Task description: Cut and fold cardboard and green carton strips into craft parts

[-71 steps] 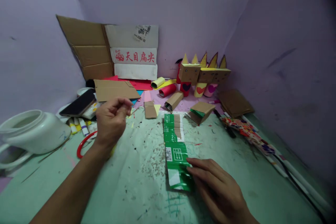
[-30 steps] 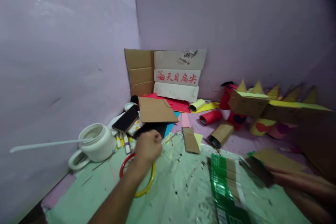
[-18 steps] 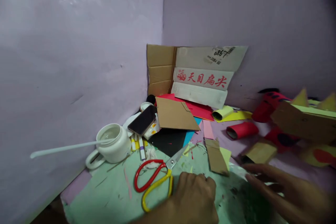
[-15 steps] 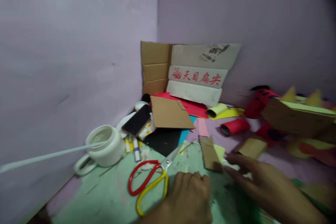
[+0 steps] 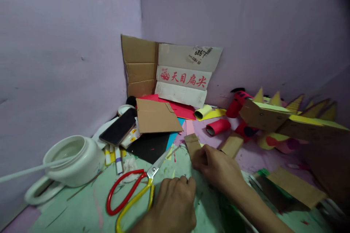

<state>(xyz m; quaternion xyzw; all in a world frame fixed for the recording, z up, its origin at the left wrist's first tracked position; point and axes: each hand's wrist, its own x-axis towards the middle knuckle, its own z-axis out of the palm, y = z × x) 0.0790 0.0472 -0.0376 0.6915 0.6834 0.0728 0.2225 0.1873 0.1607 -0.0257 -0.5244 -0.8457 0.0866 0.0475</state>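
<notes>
My right hand point(image 5: 218, 169) reaches in from the right, its fingers closed on the lower end of a small cardboard piece point(image 5: 192, 144) that lies tilted on the table. Its fingertips are partly hidden. My left hand point(image 5: 175, 202) rests on the green tabletop, knuckles up and fingers curled in. Whatever may be under those fingers is out of sight. Close to its left lie scissors point(image 5: 154, 170) with one red and one yellow handle loop, blades a little apart, pointing away from me.
At left stands a white mug point(image 5: 79, 164) with a pale stick in it. Behind are a phone point(image 5: 118, 127), markers point(image 5: 118, 160), a cardboard sheet point(image 5: 157, 116) and a folded carton point(image 5: 183, 76). Red point(image 5: 218, 127) and yellow point(image 5: 203, 111) tubes and a spiked cardboard model point(image 5: 268, 116) sit right.
My right hand has moved left onto the small cardboard piece and taken hold of it. The view has turned right, showing more of the spiked model. My left hand stays curled beside the scissors.
</notes>
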